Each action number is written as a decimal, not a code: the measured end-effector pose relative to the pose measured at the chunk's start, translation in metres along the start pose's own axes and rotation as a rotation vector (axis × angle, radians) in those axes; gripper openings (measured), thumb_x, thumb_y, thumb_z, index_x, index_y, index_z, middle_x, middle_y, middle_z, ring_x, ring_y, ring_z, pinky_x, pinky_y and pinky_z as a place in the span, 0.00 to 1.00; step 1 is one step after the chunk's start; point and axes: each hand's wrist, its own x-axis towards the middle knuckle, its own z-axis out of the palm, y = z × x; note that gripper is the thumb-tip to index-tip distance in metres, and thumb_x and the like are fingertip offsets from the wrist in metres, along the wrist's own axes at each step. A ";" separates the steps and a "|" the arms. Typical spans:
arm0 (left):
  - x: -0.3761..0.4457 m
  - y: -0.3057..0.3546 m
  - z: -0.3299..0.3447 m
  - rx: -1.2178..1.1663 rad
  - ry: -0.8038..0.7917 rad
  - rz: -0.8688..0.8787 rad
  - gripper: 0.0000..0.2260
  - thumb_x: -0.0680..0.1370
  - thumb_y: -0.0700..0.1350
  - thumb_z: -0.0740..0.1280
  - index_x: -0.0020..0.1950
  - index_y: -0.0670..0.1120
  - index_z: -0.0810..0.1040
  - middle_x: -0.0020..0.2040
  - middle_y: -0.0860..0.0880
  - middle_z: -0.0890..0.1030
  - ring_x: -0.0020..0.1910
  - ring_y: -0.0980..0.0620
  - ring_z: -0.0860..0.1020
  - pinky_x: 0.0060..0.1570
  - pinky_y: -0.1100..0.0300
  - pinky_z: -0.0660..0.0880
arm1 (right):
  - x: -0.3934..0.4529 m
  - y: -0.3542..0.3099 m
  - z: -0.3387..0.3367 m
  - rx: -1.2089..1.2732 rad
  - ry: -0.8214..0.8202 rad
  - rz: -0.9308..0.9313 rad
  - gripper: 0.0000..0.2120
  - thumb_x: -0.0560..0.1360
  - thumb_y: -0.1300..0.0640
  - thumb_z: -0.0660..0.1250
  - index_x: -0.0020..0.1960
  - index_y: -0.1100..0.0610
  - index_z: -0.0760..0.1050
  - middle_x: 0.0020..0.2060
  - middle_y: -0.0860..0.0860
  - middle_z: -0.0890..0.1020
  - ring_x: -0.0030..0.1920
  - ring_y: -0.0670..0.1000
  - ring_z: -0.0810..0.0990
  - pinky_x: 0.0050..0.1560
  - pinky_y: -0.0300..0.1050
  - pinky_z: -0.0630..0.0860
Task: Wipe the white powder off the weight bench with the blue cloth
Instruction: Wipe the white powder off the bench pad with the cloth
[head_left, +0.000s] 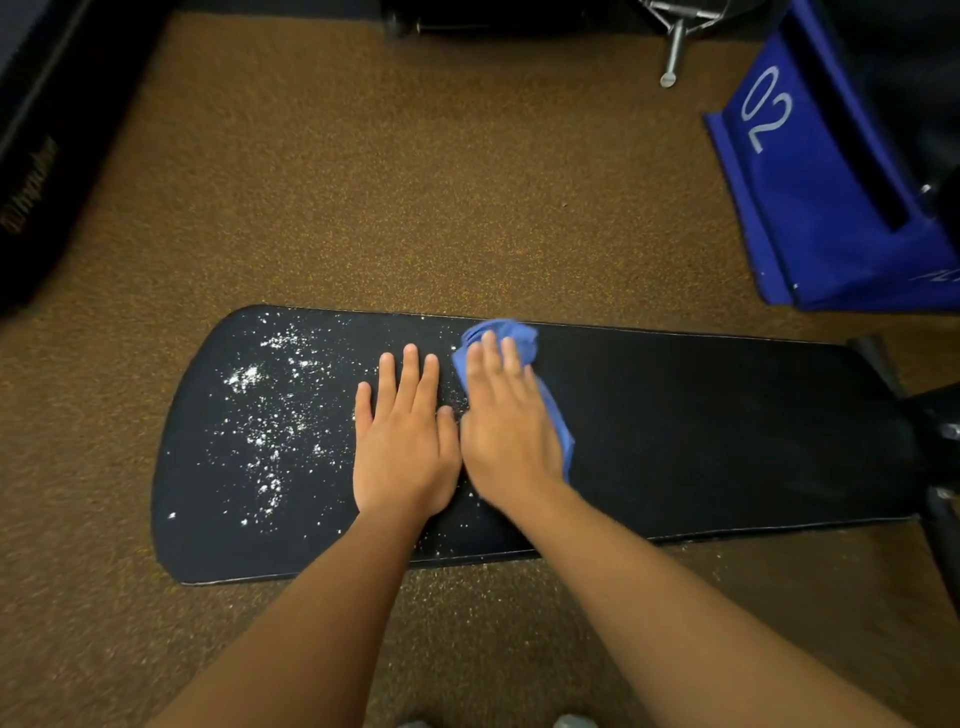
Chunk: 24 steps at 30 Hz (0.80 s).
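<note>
Around us we see speckled brown floor (363, 182), a blue box (810, 197) marked "02" at the upper right, a metal bar (674, 49) at the top, and dark equipment (36, 156) at the upper left. The black desk (701, 431) runs lengthwise left to right across the middle of the frame, its rounded end at the left. White powder (265, 415) lies scattered over that left part. Our left hand (405, 447) rests flat on the desk, fingers straight and close together. Just beside it, our right hand (506, 431) presses the bunched blue cloth (511, 335) down with fingers straight; the cloth shows beyond the fingertips and along the hand's right edge.
</note>
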 end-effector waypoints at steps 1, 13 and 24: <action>0.000 0.000 0.000 0.000 0.000 0.003 0.27 0.78 0.52 0.44 0.78 0.48 0.53 0.79 0.49 0.50 0.77 0.50 0.45 0.75 0.47 0.45 | -0.012 0.000 0.003 -0.009 0.003 -0.038 0.31 0.75 0.54 0.41 0.77 0.63 0.51 0.77 0.58 0.53 0.77 0.57 0.48 0.75 0.55 0.51; -0.005 0.000 -0.014 -0.356 0.145 0.029 0.27 0.78 0.54 0.50 0.75 0.45 0.62 0.77 0.50 0.58 0.77 0.52 0.49 0.74 0.46 0.51 | -0.040 -0.020 -0.031 0.742 -0.077 0.184 0.37 0.71 0.53 0.50 0.78 0.52 0.44 0.77 0.42 0.43 0.74 0.40 0.34 0.76 0.47 0.40; -0.034 0.097 0.006 -0.015 -0.013 -0.007 0.31 0.74 0.53 0.53 0.74 0.40 0.63 0.75 0.38 0.61 0.75 0.39 0.57 0.70 0.39 0.60 | -0.003 0.077 -0.049 0.243 0.160 0.259 0.24 0.79 0.54 0.59 0.74 0.52 0.64 0.75 0.51 0.63 0.75 0.51 0.56 0.75 0.54 0.53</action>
